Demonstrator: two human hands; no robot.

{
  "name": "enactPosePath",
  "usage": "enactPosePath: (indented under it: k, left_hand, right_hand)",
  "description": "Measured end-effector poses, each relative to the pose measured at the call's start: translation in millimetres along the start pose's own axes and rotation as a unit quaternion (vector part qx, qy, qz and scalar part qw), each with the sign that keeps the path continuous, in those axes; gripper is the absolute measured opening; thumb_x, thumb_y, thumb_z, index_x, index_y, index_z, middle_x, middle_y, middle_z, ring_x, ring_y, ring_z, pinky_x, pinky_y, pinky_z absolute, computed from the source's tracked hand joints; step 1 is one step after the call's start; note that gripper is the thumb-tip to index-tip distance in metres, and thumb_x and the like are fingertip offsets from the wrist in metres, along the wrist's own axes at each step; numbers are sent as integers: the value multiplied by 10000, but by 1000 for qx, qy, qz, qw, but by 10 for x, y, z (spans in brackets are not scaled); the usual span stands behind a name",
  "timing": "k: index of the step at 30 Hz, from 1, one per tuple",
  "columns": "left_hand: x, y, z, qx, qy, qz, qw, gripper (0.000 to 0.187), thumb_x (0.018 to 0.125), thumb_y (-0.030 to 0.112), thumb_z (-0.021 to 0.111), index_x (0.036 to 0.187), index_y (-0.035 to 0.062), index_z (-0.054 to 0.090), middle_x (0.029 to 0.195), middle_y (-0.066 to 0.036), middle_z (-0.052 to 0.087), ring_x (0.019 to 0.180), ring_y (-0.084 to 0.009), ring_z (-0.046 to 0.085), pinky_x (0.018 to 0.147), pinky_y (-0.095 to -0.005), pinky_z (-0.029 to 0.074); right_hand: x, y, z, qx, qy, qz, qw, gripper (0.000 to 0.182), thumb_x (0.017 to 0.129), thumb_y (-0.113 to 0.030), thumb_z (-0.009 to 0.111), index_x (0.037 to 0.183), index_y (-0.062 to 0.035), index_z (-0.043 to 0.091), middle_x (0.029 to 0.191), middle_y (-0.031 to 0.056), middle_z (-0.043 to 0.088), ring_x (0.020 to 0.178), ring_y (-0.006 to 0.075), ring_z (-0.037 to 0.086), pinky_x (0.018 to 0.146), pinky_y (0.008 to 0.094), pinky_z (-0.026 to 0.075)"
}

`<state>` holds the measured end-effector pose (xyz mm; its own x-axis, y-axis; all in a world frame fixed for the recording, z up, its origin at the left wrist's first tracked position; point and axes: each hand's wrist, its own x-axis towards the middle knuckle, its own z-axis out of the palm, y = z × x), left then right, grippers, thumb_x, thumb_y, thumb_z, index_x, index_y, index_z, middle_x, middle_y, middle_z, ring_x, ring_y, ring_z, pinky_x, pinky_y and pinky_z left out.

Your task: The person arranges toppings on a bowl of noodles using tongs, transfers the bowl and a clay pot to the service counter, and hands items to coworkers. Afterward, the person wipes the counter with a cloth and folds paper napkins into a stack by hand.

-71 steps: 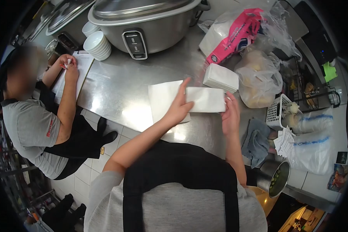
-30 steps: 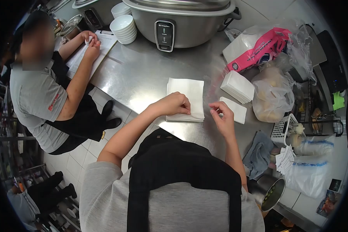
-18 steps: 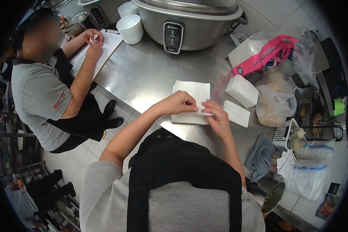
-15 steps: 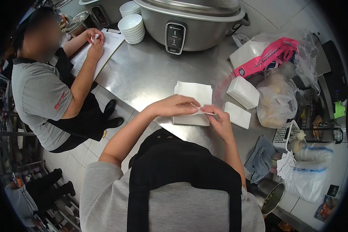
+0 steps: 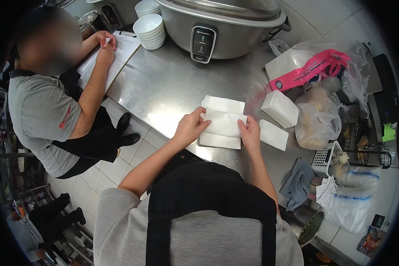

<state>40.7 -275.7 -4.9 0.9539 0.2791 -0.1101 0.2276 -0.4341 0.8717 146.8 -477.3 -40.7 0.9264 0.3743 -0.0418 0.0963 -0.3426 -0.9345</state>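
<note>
A white paper napkin (image 5: pixel 226 125), partly folded, is stretched between my two hands over a stack of napkins (image 5: pixel 220 142). My left hand (image 5: pixel 191 128) pinches its left edge between thumb and fingers. At the opposite edge my right hand (image 5: pixel 251 133) grips it, thumb on top. Just right of my right hand lies a low pile of folded napkins (image 5: pixel 274 134). Behind that pile, a taller stack of folded napkins (image 5: pixel 280 108) sits at an angle on the steel counter (image 5: pixel 181 84).
A large rice cooker (image 5: pixel 226 37) and stacked white bowls (image 5: pixel 150 31) stand at the back. A pink-printed package (image 5: pixel 308 71), a clear plastic bag (image 5: pixel 317 117) and a grey cloth (image 5: pixel 298 182) are at right. A co-worker (image 5: pixel 44 111) holds a pen over a clipboard (image 5: pixel 113 62) at left.
My hands have moved apart and now hold the napkin spread flatter by its two sides. Before, they were close together at a fold. The view has shifted slightly.
</note>
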Motion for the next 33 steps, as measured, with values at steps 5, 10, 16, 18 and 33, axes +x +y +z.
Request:
enactPosePath:
  k: [5, 10, 16, 18, 33]
  left_hand:
    - [1, 24, 36, 27, 29, 26, 999, 386, 838, 141, 598, 1166, 53, 414, 593, -106, 581, 548, -293, 588, 519, -382, 427]
    - [8, 33, 86, 31, 58, 23, 998, 476, 846, 132, 584, 1254, 78, 345, 588, -103, 575, 551, -305, 592, 520, -400, 439]
    - [72, -12, 118, 104, 90, 73, 988, 494, 842, 174, 602, 1263, 79, 361, 561, -87, 566, 511, -300, 580, 491, -399, 442]
    - [74, 18, 64, 156, 72, 63, 983, 460, 825, 155, 603, 1230, 65, 405, 653, -102, 593, 602, -295, 600, 536, -397, 453]
    - [216, 148, 549, 328, -23, 259, 908, 720, 871, 392, 480, 1384, -50, 235, 1456, -211, 225, 1364, -324, 201, 1085, -488, 190]
  right_hand:
    - [36, -17, 20, -35, 17, -5, 999, 190, 832, -171, 591, 854, 15, 561, 597, 112, 570, 516, 151, 523, 508, 321, 396]
    - [47, -64, 39, -122, 34, -16, 992, 221, 835, -200, 581, 796, 9, 519, 553, 141, 488, 484, 222, 485, 501, 375, 369]
    - [42, -141, 48, -144, 45, -2, 988, 224, 827, -215, 585, 810, -1, 523, 576, 157, 510, 507, 257, 508, 510, 390, 378]
    - [42, -129, 59, -143, 48, -9, 989, 219, 825, -216, 585, 820, -4, 529, 580, 157, 517, 515, 263, 517, 514, 394, 383]
    - [-234, -454, -118, -188, 64, -107, 974, 191, 845, -154, 547, 998, -40, 562, 888, 165, 606, 815, 311, 586, 713, 404, 442]
